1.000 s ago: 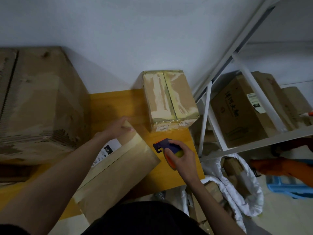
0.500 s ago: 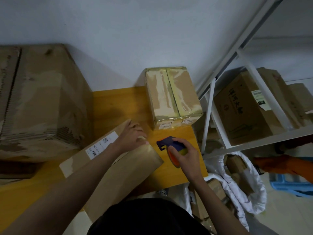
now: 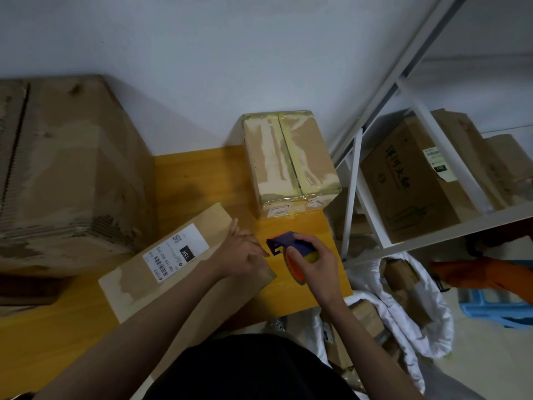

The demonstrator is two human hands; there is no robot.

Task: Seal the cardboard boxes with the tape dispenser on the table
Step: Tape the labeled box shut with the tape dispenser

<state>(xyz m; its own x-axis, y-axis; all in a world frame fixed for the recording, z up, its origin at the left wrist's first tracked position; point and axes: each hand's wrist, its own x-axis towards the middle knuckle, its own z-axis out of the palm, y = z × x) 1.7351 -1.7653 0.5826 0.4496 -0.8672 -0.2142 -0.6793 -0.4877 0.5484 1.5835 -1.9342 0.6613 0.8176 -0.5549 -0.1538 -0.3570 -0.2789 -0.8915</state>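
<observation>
— While your left hand [image 3: 245, 252] rests on the near end of the flat cardboard box [image 3: 184, 272], where's your tape?

— My right hand [image 3: 318, 262] is curled round the tape dispenser [image 3: 291, 246], which sits just beside the box's right corner, blue nose pointing at it, low over the yellow tabletop [image 3: 202, 174].

— Good. Your left fingers look mostly straight and pressed flat on the cardboard near the corner, not curled round anything; keep them that way, so the box doesn't slide when you pull. The box lies at a slant, with its label [image 3: 176, 252] facing up.

— So where do I start the strip?

— I'd judge the next move is to plant the tape's free end on the end face near that corner, rub it down, then draw the dispenser along the seam in one steady pull. Whether any tape has already caught there I cannot tell; your left hand hides the spot.

— Anything to watch?

— Keep the roll square to the seam, or the strip may wander and wrinkle. The taped box [image 3: 288, 160] by the wall already looks sealed, so leave it, and mind the tabletop edge just beyond your right wrist.
</observation>
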